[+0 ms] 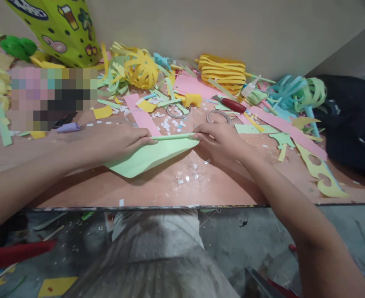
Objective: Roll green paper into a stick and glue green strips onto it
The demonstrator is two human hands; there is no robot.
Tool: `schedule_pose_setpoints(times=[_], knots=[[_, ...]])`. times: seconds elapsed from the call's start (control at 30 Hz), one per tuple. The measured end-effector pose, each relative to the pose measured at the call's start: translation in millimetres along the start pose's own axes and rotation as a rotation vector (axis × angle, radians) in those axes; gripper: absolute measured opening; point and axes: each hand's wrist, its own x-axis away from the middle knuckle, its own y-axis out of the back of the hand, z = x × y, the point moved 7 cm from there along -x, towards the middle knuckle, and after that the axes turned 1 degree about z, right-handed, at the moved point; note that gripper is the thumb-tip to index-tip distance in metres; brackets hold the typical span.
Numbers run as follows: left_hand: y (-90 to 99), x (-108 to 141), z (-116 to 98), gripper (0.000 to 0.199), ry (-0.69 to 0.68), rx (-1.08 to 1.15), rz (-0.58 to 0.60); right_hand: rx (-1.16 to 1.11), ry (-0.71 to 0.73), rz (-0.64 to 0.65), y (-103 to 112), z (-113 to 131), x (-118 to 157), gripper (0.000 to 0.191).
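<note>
Between both hands is a light green sheet of paper (145,159), its far edge rolled into a thin tube. My left hand (123,142) pinches the left part of the roll and covers its end. At the roll's right end, my right hand (215,140) grips it between thumb and fingers. The unrolled part slopes down toward the table's front edge. Just beyond the roll lies a pink paper strip (142,114). A red-handled cutter (234,104) and two thin grey rings lie past my right hand.
Paper scraps litter the pinkish table (226,186). At the back are a yellow paper-strip ball (142,68), a yellow strip lantern (222,72), a small glue bottle (247,89) and a green printed bag (67,31). Dark fabric (353,120) sits at right.
</note>
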Motion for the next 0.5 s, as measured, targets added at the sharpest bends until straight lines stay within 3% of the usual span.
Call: schedule_pose_setpoints(times=[0.1, 0.33, 0.5], knots=[[-2.7, -5, 2, 0.058, 0.019, 0.023, 0.063, -0.121, -0.029, 0.024, -2, 1, 0, 0.027], [0.3, -9, 5, 0.05, -0.031, 0.247, 0.006, -0.238, -0.092, -0.001, -3, 5, -1, 0.019], [10.9, -4, 3, 0.05, -0.041, 0.25, -0.091, -0.181, -0.064, 0.108, -8, 14, -1, 0.033]])
